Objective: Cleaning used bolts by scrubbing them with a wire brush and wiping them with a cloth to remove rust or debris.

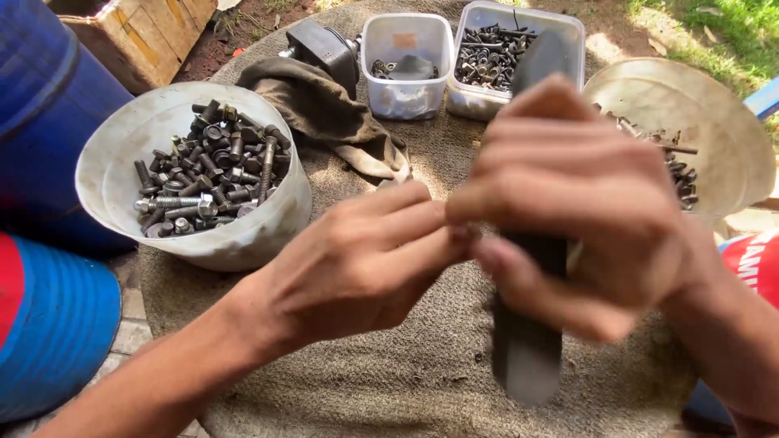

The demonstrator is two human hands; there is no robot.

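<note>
Both hands on dark flat bar (527,349): right hand (584,203) clamped around it, left hand (365,259) fingertips pinched beside.

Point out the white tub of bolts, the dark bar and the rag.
white tub (105,174), head view, bare inner wall at left.
dark bar (527,349), head view, lower end below the right hand.
rag (324,113), head view, middle fold.

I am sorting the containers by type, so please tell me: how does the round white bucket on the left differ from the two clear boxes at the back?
The white bucket is round and opaque; the clear boxes are squarish and see-through. The bucket is bigger and stands nearer the left hand; the boxes stand side by side beyond the right hand. All hold dark metal fasteners and rest on the same mat.
</note>
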